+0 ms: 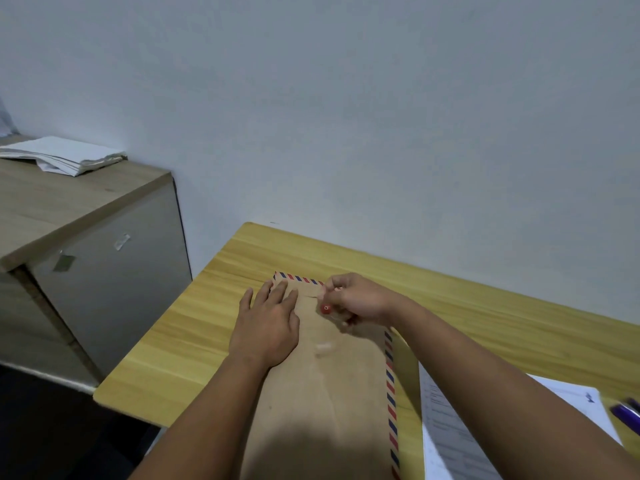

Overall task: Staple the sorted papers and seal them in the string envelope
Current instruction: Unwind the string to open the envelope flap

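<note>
Brown envelope (pixel 332 393) lies lengthwise away from the person, left hand (pixel 266 327) flat, right hand (pixel 356 301) fingers pinched near red button (pixel 325 309).

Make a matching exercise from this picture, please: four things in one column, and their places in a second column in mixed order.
Things:
1. left hand
2. red button
3. purple pen
4. white paper stack

Places:
A. on the cabinet at far left
B. at the right edge of the table
C. flat on the brown envelope
D. on the envelope, beside the right hand

Pairs: 1-C, 2-D, 3-B, 4-A
</note>
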Available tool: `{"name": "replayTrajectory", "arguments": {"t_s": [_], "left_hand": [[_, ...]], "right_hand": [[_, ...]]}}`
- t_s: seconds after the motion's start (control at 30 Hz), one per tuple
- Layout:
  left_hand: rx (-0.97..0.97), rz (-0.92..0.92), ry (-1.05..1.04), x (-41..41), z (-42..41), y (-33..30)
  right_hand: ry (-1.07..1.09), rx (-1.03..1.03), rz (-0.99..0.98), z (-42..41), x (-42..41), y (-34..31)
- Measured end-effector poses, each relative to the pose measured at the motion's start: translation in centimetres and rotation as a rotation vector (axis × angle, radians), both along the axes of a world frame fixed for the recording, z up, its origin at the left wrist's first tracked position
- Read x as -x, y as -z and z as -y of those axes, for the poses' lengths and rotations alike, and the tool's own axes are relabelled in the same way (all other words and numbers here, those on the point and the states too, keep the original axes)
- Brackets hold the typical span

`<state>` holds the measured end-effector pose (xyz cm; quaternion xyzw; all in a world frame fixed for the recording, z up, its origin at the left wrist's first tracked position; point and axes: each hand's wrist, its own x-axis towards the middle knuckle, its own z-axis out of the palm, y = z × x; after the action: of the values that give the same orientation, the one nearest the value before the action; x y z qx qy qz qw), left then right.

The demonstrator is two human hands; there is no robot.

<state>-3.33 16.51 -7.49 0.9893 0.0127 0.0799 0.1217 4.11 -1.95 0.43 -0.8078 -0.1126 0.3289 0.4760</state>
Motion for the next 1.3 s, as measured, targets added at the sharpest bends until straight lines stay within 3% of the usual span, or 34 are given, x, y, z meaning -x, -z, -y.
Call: {"name": "replayTrajectory", "arguments": {"t_s": [0.07, 0.17, 0.23, 0.33, 0.53, 0.7, 0.77, 0.83, 0.9, 0.97, 1.1, 1.23, 1.3], "left_hand": [[0.014, 0.015, 0.001, 0.0, 0.0, 0.0], [0.015, 0.023, -0.002, 0.1, 0.0, 0.1], [0.01, 0.021, 0.0, 0.1, 0.0, 0.1], [0.046, 0.037, 0.004, 0.1, 0.0, 0.0], [0.133, 0.078, 0.004, 0.2, -0.1, 0.1], [0.082, 0.056, 0.008, 0.0, -0.1, 0.1], [0.068, 0.05, 0.001, 0.0, -0.1, 0.2], [0.049, 0.048, -0.002, 0.0, -0.1, 0.2], [0.044, 0.051, 0.005, 0.2, -0.1, 0.1], [0.052, 0.052, 0.009, 0.2, -0.1, 0.1], [0.056, 0.047, -0.005, 0.1, -0.2, 0.2], [0.038, 0.031, -0.006, 0.1, -0.2, 0.2], [0.035, 0.024, -0.001, 0.2, -0.2, 0.1]], "right_hand": [[-0.039, 0.314, 0.301, 1.1, -0.9, -0.2], [-0.094, 0.703, 0.581, 2.4, -2.6, -0.2], [-0.118, 0.871, 0.68, 2.6, -3.4, -0.4], [-0.106, 0.962, 0.782, 2.2, -4.5, -1.1], [0.096, 0.658, 0.788, 0.2, -7.1, -1.3], [0.099, 0.342, 0.654, -2.9, -6.4, -1.7], [0.107, 0.102, 0.47, -4.1, -5.0, -1.8], [0.102, -0.119, 0.157, -4.6, -3.5, -1.7], [0.027, -0.168, -0.084, -4.0, -2.2, -1.5], [-0.046, -0.08, -0.12, -2.4, -1.7, -1.2], [-0.126, 0.218, 0.012, 1.3, -2.1, -2.0], [-0.257, 0.763, 0.501, 2.5, -4.4, -2.7], [-0.252, 0.908, 0.685, 2.0, -5.1, -3.0]]}}
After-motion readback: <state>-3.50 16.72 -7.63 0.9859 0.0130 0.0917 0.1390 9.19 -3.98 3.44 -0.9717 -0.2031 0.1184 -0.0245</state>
